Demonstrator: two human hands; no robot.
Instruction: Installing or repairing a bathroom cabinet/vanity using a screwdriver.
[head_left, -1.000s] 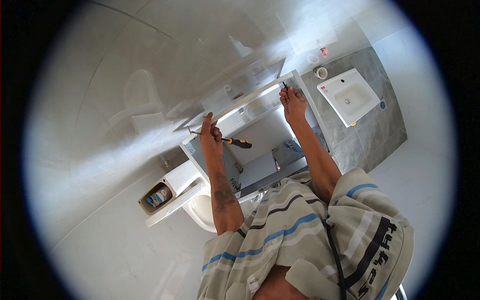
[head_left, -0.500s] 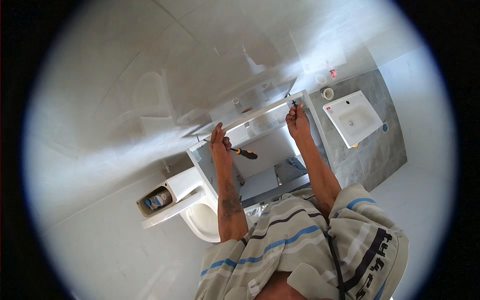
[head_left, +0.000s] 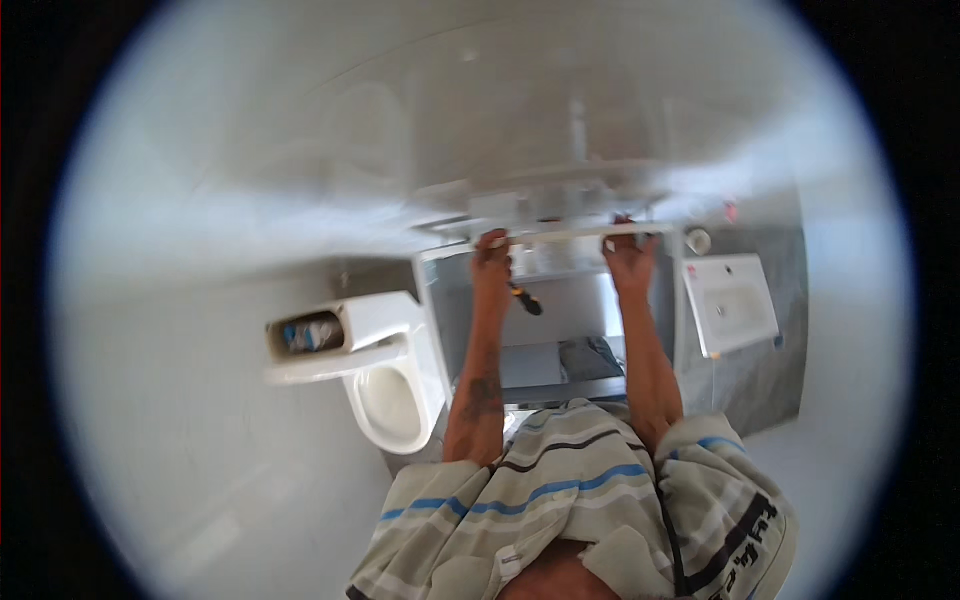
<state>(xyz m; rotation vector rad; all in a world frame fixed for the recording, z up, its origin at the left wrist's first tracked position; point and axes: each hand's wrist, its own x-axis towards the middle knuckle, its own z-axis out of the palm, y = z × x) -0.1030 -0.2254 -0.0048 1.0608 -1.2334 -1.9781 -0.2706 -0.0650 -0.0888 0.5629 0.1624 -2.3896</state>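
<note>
Apparently the step was steadying, the left hand (head_left: 491, 266) curled round a screwdriver (head_left: 527, 301) at the cabinet's (head_left: 572, 310) far edge, the right hand (head_left: 629, 264) bent there too, its grip too blurred to tell, and the next move called for an even hold.

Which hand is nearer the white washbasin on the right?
Right. The right hand, at the cabinet's far edge, is left of the washbasin, not touching; the left hand is farther left along that edge.
</note>
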